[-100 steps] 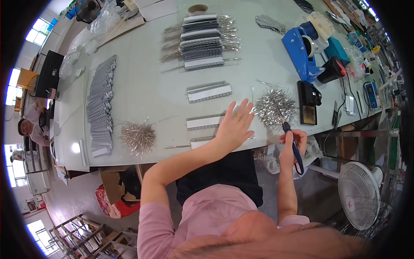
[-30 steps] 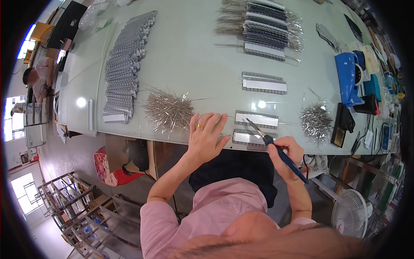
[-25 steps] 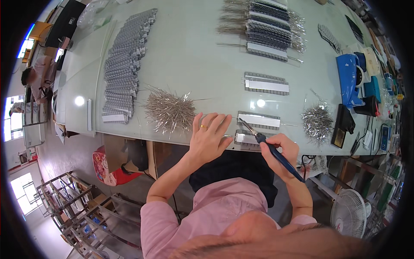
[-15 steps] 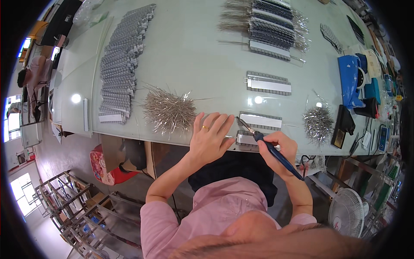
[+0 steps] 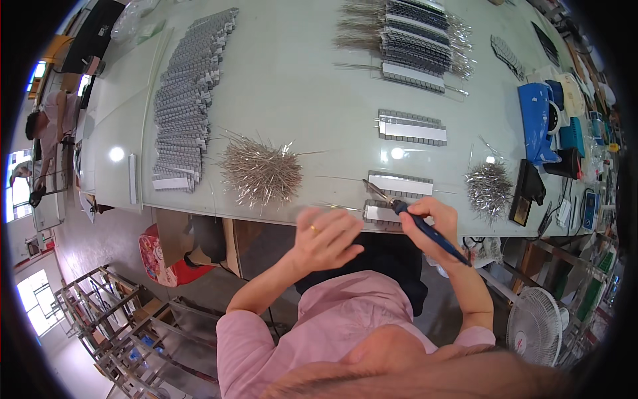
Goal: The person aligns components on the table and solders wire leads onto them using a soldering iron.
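My right hand [image 5: 432,227] is closed round a blue-handled tool with a slim metal tip [image 5: 435,241]; its exact kind is unclear. The tip points far left, at the left end of a grey segmented strip with a white band [image 5: 400,185]. A thin wire sticks out from each end of this strip. Nearer me, a second such strip [image 5: 381,211] lies at the table edge, partly hidden by my right hand. My left hand [image 5: 327,239], wearing a ring, hovers at the table edge, blurred, fingers loosely apart with nothing seen in them.
A bundle of silvery wires [image 5: 260,169] lies left of centre, a smaller one [image 5: 488,189] at right. Finished-looking grey strips form a long row [image 5: 183,100] at left. A wired stack [image 5: 415,56] lies far off, another strip [image 5: 412,128] before it. A fan [image 5: 535,326] stands below right.
My left hand has drawn back toward me, off the strips, uncovering the wires at their left ends. My right hand and the tool have stayed almost in place.
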`<state>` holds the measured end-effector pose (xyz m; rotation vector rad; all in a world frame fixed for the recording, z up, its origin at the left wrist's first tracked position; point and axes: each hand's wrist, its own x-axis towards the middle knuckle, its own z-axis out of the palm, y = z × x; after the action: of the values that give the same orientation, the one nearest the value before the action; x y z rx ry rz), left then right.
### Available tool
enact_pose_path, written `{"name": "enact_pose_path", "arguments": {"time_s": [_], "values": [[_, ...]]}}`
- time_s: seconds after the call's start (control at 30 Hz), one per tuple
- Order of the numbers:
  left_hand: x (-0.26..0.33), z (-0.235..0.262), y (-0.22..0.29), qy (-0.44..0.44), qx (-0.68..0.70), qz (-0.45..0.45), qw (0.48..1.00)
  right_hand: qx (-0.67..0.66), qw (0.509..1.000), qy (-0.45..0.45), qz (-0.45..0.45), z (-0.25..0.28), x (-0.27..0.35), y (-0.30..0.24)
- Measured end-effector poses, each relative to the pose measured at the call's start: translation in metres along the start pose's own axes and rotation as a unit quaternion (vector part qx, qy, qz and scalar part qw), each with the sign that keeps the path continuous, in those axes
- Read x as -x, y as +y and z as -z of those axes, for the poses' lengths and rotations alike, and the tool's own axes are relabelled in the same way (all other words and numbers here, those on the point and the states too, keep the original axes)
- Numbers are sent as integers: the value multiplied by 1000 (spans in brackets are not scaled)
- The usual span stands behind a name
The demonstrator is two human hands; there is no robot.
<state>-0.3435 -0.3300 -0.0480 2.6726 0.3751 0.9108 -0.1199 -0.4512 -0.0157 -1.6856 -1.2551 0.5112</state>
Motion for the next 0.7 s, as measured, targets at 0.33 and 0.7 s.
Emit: {"name": "enact_pose_path", "arguments": {"time_s": [0.33,0.7], "values": [[-26,-51,49,-156,-32,-6,987,-231,916,317,-83,40,35,21],[-22,-52,50,-116,-64,-125,983,-204,898,368,-129,67,87,41]]}}
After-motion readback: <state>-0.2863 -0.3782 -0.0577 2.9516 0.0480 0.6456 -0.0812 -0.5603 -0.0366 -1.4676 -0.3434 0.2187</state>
